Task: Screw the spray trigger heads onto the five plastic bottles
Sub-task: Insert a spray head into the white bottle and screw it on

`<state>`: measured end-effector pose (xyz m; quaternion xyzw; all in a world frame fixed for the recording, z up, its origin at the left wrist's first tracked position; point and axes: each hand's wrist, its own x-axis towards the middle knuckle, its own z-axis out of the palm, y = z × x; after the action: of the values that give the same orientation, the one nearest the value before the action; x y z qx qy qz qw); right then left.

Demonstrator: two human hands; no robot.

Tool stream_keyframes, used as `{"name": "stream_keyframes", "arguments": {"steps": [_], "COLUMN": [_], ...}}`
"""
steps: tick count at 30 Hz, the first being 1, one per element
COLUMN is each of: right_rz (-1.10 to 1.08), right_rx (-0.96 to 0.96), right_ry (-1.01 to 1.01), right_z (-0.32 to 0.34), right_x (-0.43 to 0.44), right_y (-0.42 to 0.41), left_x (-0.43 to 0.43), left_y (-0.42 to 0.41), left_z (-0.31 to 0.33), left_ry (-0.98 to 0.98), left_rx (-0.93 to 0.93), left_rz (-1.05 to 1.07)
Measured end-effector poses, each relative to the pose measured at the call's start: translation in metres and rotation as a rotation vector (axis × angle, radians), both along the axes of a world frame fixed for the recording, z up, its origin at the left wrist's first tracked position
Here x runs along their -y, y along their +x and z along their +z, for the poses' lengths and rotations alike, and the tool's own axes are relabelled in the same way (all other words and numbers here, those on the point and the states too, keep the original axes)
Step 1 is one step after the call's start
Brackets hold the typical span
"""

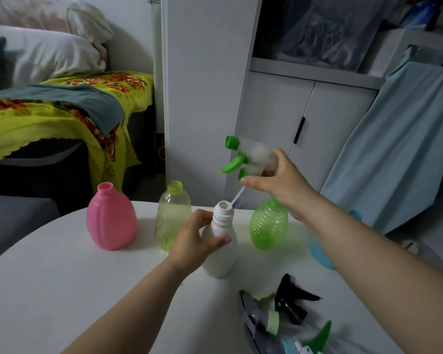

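My left hand [197, 238] grips the white bottle [221, 254] around its shoulder, upright on the white table [87, 290]. My right hand [279, 182] holds a clear spray head with green nozzle and trigger [243, 157] above and right of the bottle. The tip of its thin white dip tube [237, 198] sits at the bottle's open mouth. A pink bottle [111, 218], a yellow-green bottle [173, 215] and a green ribbed bottle [267, 226] stand open behind. A blue bottle [320, 254] is mostly hidden behind my right forearm.
Several loose trigger heads lie in a pile at the near right of the table, among them a black one [292, 300] and a grey one with a pale green collar [266, 318]. A white cabinet [279, 111] stands behind the table, a bed [49, 106] at the left.
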<state>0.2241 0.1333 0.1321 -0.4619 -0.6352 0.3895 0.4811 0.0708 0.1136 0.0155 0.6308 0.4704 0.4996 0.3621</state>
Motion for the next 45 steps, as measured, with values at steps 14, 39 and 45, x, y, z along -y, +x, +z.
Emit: {"name": "stream_keyframes", "arguments": {"steps": [14, 39, 45], "right_rz": [0.189, 0.067, 0.2], "right_rx": [0.769, 1.075, 1.029], "right_ry": [-0.082, 0.046, -0.033], "right_z": [0.014, 0.009, 0.019], "right_x": [-0.001, 0.0, -0.006], "right_y": [-0.018, -0.038, -0.035], "left_x": [-0.003, 0.0, 0.0], "left_y": [0.0, 0.0, -0.001], "left_z": [-0.004, -0.01, -0.008], "left_ry": [0.032, 0.031, 0.014], "left_rx": [0.032, 0.016, 0.009], "left_rz": [-0.022, 0.013, 0.014]}}
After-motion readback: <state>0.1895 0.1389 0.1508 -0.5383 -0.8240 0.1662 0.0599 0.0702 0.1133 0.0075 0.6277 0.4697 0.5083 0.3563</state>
